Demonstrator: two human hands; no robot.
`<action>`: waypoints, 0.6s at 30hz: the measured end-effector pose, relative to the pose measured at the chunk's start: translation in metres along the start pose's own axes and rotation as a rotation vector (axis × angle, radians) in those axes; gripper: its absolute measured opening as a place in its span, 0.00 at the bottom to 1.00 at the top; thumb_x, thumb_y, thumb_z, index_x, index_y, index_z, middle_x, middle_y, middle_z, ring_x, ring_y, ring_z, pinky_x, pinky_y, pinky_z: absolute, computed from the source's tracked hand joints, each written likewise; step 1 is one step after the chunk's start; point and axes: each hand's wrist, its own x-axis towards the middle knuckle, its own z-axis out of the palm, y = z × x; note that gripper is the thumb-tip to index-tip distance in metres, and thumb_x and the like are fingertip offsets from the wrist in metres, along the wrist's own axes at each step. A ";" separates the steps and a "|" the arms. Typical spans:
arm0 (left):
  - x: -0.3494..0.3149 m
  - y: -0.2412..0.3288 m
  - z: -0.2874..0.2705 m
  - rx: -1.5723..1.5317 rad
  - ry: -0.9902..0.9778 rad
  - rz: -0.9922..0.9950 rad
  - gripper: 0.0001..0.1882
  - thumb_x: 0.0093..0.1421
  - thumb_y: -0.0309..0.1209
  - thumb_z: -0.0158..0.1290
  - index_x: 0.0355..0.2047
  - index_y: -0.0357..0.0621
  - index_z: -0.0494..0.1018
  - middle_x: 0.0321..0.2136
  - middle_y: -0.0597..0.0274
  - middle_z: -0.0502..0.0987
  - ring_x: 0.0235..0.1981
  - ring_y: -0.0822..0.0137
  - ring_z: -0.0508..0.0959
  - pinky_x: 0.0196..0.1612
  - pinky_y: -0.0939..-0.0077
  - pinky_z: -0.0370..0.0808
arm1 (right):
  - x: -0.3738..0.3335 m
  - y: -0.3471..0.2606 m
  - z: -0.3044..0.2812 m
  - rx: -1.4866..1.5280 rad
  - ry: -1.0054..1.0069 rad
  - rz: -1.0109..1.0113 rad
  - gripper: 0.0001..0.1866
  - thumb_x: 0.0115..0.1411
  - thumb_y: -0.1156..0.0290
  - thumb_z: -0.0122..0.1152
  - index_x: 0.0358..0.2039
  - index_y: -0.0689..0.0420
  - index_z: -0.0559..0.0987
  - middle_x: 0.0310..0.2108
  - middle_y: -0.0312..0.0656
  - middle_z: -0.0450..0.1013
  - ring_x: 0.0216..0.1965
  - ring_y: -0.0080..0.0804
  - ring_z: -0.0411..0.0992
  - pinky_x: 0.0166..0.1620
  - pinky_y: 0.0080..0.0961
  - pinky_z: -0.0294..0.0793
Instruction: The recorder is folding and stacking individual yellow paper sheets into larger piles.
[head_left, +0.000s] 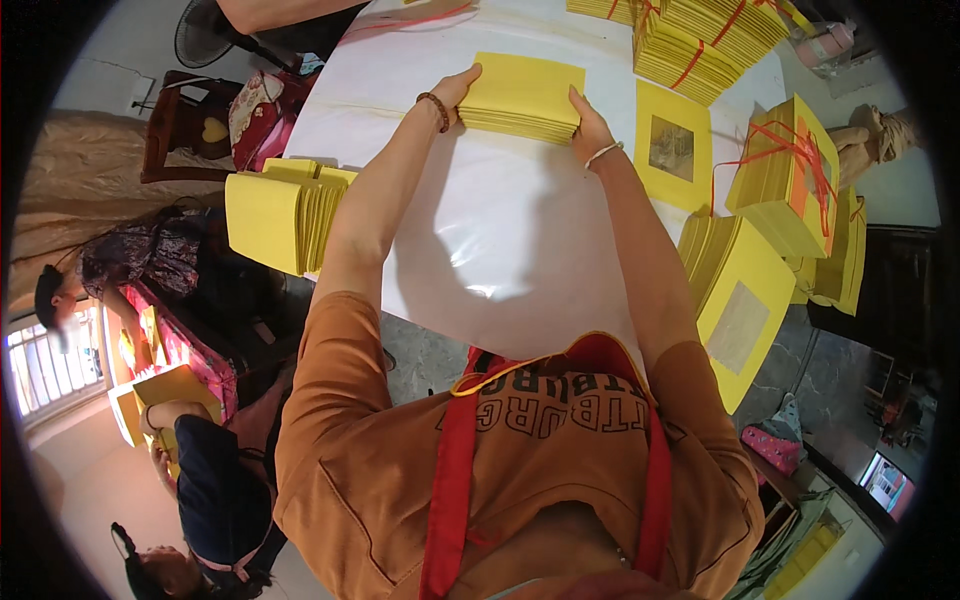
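White tabletop [500, 230] is being flanked by yellow stacks [262, 218]; grey floor [425, 355] is being glimpsed below. At tabletop's far middle, yellow sheaf [522, 92] is being gripped at opposite ends by left hand [458, 88] and right hand [592, 128].

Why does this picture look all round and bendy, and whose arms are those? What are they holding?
There's no robot here, just a person. They wear a camera on their head, looking down, and its very wide lens bends straight edges. Those are the person's own arms. Their left hand and right hand hold a stack of flat yellow pieces between them, over a white tabletop. On the right are yellow bundles tied with red strips. Another yellow pile sits by the table's left edge.
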 end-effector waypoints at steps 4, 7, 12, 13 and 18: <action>-0.009 0.002 -0.011 -0.246 -0.231 0.001 0.27 0.58 0.47 0.46 0.51 0.40 0.62 0.47 0.55 0.69 0.46 0.65 0.70 0.49 0.69 0.67 | 0.000 -0.003 0.004 -0.080 0.031 -0.008 0.25 0.59 0.56 0.49 0.53 0.57 0.63 0.50 0.39 0.65 0.51 0.29 0.62 0.53 0.26 0.60; -0.028 0.005 0.014 0.016 -0.009 0.213 0.41 0.54 0.48 0.52 0.60 0.40 0.47 0.53 0.47 0.62 0.51 0.62 0.66 0.51 0.68 0.65 | 0.004 -0.003 -0.006 -0.160 0.029 -0.054 0.27 0.59 0.57 0.50 0.54 0.59 0.61 0.51 0.40 0.64 0.51 0.29 0.62 0.53 0.25 0.60; -0.023 -0.023 0.001 0.521 0.172 0.523 0.57 0.45 0.50 0.60 0.61 0.38 0.35 0.54 0.39 0.59 0.54 0.55 0.64 0.55 0.68 0.62 | 0.009 0.011 -0.008 -0.376 0.005 -0.193 0.28 0.58 0.59 0.52 0.54 0.62 0.62 0.48 0.39 0.66 0.47 0.26 0.64 0.49 0.22 0.61; -0.019 -0.026 0.002 0.504 0.154 0.538 0.55 0.46 0.49 0.60 0.61 0.38 0.36 0.53 0.40 0.61 0.54 0.55 0.64 0.55 0.69 0.62 | 0.011 0.010 -0.011 -0.378 0.010 -0.192 0.28 0.58 0.59 0.52 0.54 0.62 0.62 0.48 0.39 0.66 0.47 0.26 0.64 0.49 0.22 0.61; -0.008 -0.041 0.005 0.439 0.159 0.626 0.52 0.48 0.48 0.58 0.61 0.37 0.39 0.52 0.43 0.63 0.54 0.55 0.64 0.53 0.68 0.63 | 0.025 0.015 -0.023 -0.500 0.086 -0.159 0.26 0.58 0.60 0.53 0.52 0.62 0.64 0.45 0.38 0.68 0.44 0.26 0.66 0.47 0.22 0.64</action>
